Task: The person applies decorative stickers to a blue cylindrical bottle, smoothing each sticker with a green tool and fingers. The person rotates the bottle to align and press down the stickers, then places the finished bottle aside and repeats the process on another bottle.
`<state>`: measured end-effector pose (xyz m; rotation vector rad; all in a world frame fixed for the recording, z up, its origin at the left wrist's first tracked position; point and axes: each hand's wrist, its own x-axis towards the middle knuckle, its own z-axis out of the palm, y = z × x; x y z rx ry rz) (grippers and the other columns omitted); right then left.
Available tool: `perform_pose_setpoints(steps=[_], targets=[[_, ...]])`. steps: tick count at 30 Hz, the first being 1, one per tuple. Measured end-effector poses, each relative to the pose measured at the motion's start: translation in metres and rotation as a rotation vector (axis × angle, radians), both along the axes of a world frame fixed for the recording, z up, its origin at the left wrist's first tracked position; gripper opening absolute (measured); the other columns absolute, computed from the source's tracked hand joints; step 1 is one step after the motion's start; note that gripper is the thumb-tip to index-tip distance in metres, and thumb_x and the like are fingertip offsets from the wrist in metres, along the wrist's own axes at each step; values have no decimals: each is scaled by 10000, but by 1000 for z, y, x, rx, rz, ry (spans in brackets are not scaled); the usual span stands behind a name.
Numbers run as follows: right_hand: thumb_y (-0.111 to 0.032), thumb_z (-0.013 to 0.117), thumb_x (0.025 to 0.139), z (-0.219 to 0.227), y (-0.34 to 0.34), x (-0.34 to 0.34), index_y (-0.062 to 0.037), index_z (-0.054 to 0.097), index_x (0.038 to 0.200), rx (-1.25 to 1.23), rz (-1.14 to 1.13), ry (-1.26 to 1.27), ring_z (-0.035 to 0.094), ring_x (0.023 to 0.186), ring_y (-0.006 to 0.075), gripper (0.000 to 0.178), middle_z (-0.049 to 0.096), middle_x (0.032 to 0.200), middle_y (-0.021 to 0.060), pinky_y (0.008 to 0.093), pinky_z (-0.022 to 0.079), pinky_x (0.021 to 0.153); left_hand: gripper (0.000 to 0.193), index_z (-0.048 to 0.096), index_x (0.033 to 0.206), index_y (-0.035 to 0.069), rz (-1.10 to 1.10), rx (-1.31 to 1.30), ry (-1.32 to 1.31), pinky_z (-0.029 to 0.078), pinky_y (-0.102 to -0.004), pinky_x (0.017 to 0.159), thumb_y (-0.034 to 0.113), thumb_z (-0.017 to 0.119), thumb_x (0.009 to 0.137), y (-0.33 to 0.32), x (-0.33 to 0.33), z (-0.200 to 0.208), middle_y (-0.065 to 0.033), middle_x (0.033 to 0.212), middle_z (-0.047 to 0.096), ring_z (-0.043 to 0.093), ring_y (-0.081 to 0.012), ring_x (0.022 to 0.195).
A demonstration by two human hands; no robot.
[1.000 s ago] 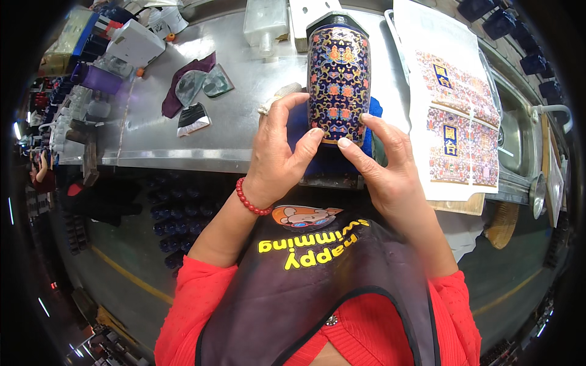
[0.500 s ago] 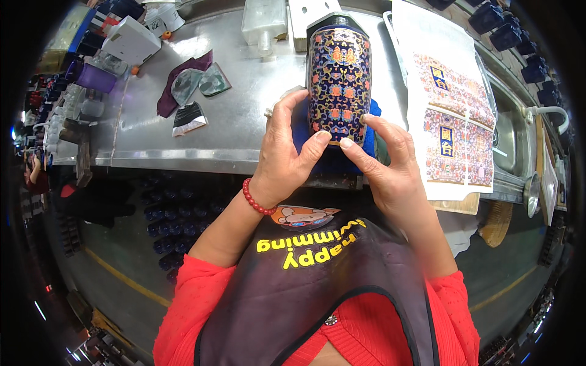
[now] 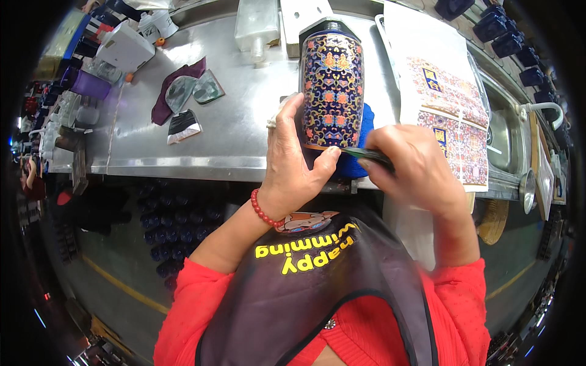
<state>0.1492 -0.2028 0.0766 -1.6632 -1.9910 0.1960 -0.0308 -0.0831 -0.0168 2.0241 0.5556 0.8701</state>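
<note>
A dark blue bottle (image 3: 332,91), covered in a colourful floral pattern, lies on the steel table with its neck pointing away from me. My left hand (image 3: 293,155) steadies it, fingers along its left side and thumb at the near bottom edge. In my right hand (image 3: 415,158) is a thin dark greenish flat blade-like tool (image 3: 373,157), its tip against the bottle's near edge by my left thumb. What exact kind of tool it is I cannot tell. Blue cloth (image 3: 363,137) shows under and beside the bottle.
Printed floral sheets (image 3: 452,116) lie right of the bottle, before a sink (image 3: 503,140) with a tap. A clear bottle (image 3: 256,27) lies at the back. Dark and grey cut pieces (image 3: 183,91) lie on the left, near a purple cup (image 3: 88,82) and white containers (image 3: 125,46).
My right hand has left the bottle's right side and now grips the dark blade-like tool at its near edge. My left hand stays on the bottle. The view has shifted slightly.
</note>
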Motion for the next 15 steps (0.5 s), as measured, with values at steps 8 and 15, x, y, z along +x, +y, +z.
perform_pose_setpoints(steps=[8, 15], targets=[[-97, 781, 811, -3, 31, 13, -42, 651, 959, 64, 118, 9, 650, 781, 316, 204, 632, 828, 116, 408, 508, 692, 827, 309, 1470, -69, 29, 47, -24, 343, -477, 1127, 159, 759, 814, -2, 1, -3, -272, 1393, 460, 478, -403, 1270], [-122, 738, 884, -21, 4, -1, -13, 648, 984, -112, -267, 469, 581, 685, 145, 173, 629, 777, 72, 286, 476, 645, 743, 376, 1510, -57, 21, 410, 9, 87, -643, 1193, 401, 609, 972, -15, -33, -17, -278, 1485, 484, 442, -452, 1390]])
